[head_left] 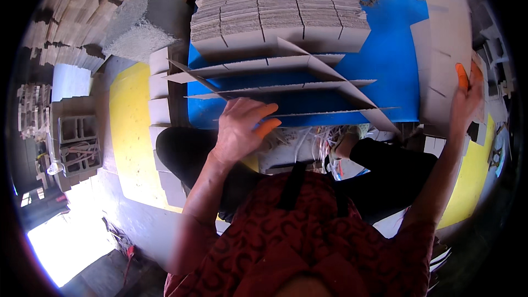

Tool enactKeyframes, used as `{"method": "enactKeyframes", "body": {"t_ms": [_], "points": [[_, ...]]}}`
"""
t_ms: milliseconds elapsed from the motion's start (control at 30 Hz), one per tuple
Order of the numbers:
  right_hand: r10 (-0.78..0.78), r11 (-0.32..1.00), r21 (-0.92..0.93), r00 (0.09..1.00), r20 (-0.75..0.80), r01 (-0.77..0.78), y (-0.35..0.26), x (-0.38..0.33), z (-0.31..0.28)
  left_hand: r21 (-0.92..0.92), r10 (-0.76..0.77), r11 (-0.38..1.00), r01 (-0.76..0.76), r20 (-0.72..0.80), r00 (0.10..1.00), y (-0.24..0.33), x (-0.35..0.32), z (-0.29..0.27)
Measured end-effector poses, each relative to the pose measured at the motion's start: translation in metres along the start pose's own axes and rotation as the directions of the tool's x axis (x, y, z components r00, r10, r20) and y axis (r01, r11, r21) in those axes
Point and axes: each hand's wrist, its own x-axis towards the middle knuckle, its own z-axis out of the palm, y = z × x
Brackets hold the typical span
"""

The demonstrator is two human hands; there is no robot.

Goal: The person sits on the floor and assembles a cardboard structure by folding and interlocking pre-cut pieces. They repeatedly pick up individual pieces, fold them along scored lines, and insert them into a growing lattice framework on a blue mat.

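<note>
In front of me stands a partly interlocked grid of slotted cardboard strips [258, 66], set on edge on a blue surface. My left hand [237, 129] is over its near left corner, with orange covers on thumb and index finger. These two are apart on either side of the nearest strip's [335, 112] upper edge, and I see no firm grip. Far out to the right, my right hand [468, 91] is closed on the edge of a long cardboard strip [448, 33], its orange-covered thumb on top. The other fingers are partly hidden, and the strip's far end is blurred.
Behind the grid lies a thick stack of slotted cardboard [280, 14] on the blue tabletop [393, 38]. More cardboard pieces [159, 88] line the left side by a yellow panel [129, 132]. A grey block [146, 22] and a compartmented box [80, 140] stand farther left.
</note>
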Motion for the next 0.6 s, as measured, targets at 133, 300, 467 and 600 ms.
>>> {"method": "enactKeyframes", "body": {"t_ms": [133,300,467,600], "points": [[-0.336,0.822,0.461,0.938,-0.082,0.334,-0.072,-0.063,-0.029,-0.154,0.009,0.988,-0.006,0.016,1.0,0.008,0.009,0.009],[-0.357,0.276,0.949,0.901,0.245,-0.149,-0.169,-0.139,-0.012,-0.892,-0.135,0.392,0.224,0.185,0.973,0.046,0.015,0.011],[-0.315,0.36,0.913,0.896,0.313,-0.192,-0.167,-0.127,-0.007,-0.914,-0.409,0.296,0.277,0.14,0.902,0.044,0.007,0.009],[-0.365,0.615,0.772,0.926,0.101,0.158,-0.137,-0.108,-0.004,-0.921,-0.504,0.369,0.129,-0.082,0.86,0.009,-0.015,-0.006]]}}
